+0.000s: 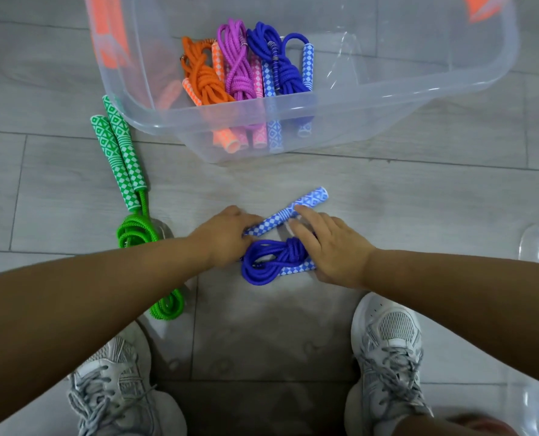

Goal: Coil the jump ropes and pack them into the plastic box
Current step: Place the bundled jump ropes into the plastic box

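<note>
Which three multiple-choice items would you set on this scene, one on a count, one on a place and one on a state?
1. How many coiled ropes lie in the plastic box?
A. one
B. three
C. five

2. Where does the green jump rope lie?
A. on the floor, left of the box
B. inside the box
C. across the shoes

3. The blue jump rope on the floor is:
A. stretched out straight
B. cut in two
C. bundled, its cord looped and wrapped

Key:
1 B: an orange bundle, a purple bundle and a blue bundle show inside.
2 A: it lies outside the box's left wall.
3 C: its cord sits gathered between the left hand and the right hand.
</note>
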{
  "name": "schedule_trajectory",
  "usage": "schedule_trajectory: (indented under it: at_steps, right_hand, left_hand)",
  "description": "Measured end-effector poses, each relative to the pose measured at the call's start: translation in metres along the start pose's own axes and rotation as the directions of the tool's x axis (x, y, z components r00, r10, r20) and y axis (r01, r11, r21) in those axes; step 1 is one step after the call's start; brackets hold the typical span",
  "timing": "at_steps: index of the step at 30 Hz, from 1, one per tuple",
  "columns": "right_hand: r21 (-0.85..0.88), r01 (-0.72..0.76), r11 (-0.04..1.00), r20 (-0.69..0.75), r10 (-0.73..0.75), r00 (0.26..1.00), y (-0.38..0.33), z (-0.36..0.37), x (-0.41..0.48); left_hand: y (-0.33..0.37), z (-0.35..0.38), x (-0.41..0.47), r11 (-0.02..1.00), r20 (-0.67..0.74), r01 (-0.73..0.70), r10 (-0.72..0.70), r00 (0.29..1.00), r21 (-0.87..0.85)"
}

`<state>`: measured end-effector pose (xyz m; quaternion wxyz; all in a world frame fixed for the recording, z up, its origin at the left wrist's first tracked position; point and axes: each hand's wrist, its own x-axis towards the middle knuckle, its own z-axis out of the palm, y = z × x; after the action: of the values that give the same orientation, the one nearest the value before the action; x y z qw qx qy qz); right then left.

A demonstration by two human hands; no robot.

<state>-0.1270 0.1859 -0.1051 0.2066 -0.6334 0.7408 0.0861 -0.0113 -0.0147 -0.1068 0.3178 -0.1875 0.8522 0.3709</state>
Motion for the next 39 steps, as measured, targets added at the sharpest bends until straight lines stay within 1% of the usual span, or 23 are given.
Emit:
schedule_trajectory:
  at_steps: [3, 5, 6, 7, 9, 12, 16, 19, 22, 26, 29, 31, 33, 36, 39]
  right_hand:
    - [-0.012, -0.056, 0.998, 0.055, 0.057, 0.997, 0.001, -0.005, 0.003]
    - [-0.012, -0.079, 0.997, 0.042, 0.08, 0.996, -0.001, -0.006, 0.004]
    - [-0.02, -0.084, 0.996, 0.028, 0.084, 0.996, -0.002, -0.006, 0.005]
    - [-0.039, -0.086, 0.996, 0.024, 0.087, 0.996, -0.003, -0.006, 0.006]
    - [-0.102, -0.092, 0.99, 0.026, 0.095, 0.995, -0.005, -0.008, 0.008]
    - [-0.158, -0.064, 0.985, 0.049, 0.073, 0.996, -0.004, -0.008, 0.011]
    - [-0.117, -0.013, 0.993, 0.153, 0.031, 0.988, -0.001, -0.016, 0.014]
    - [-0.068, 0.007, 0.998, 0.17, 0.004, 0.985, 0.0, -0.019, 0.014]
    - [-0.025, -0.006, 1.0, 0.192, 0.011, 0.981, -0.002, -0.021, 0.014]
    - [-0.029, 0.0, 1.0, 0.197, 0.006, 0.98, -0.005, -0.022, 0.014]
    - [-0.079, 0.047, 0.996, 0.187, -0.031, 0.982, -0.005, -0.027, 0.016]
    - [-0.106, 0.054, 0.993, 0.194, -0.033, 0.98, -0.004, -0.035, 0.017]
    - [-0.138, 0.037, 0.99, 0.206, -0.008, 0.978, -0.004, -0.046, 0.017]
    - [-0.194, -0.036, 0.98, 0.223, 0.079, 0.972, -0.007, -0.064, 0.011]
    - [-0.24, -0.088, 0.967, 0.25, 0.149, 0.957, -0.011, -0.083, 0.001]
  left_hand:
    - [0.006, -0.001, 0.0, 0.994, 0.047, -0.023, 0.029, 0.998, -0.107]
    - [0.007, -0.002, -0.002, 0.986, 0.044, -0.038, 0.046, 0.998, -0.162]
    - [0.006, -0.002, -0.002, 0.99, 0.043, -0.036, 0.043, 0.998, -0.138]
    - [0.007, -0.002, -0.003, 0.997, 0.034, -0.037, 0.039, 0.999, -0.067]
    - [0.008, 0.0, -0.004, 0.998, -0.034, -0.031, 0.033, 0.999, 0.052]
    - [0.015, 0.002, -0.004, 0.994, -0.115, -0.036, 0.048, 0.992, 0.104]
    - [0.017, 0.0, -0.002, 0.958, -0.112, -0.085, 0.12, 0.986, 0.274]
    - [0.02, -0.003, -0.003, 0.922, -0.1, -0.096, 0.143, 0.985, 0.376]
    - [0.021, 0.0, -0.005, 0.864, -0.084, -0.128, 0.192, 0.978, 0.488]
    - [0.021, 0.0, -0.008, 0.821, -0.055, -0.14, 0.203, 0.978, 0.554]
    - [0.021, -0.004, -0.012, 0.821, -0.014, -0.114, 0.147, 0.989, 0.56]
    - [0.02, -0.009, -0.016, 0.821, -0.016, -0.088, 0.118, 0.993, 0.564]
    - [0.021, -0.014, -0.022, 0.815, -0.024, -0.07, 0.103, 0.994, 0.576]
    - [0.024, -0.025, -0.032, 0.788, -0.017, -0.065, 0.095, 0.995, 0.612]
    - [0.03, -0.037, -0.044, 0.718, -0.014, -0.072, 0.113, 0.994, 0.693]
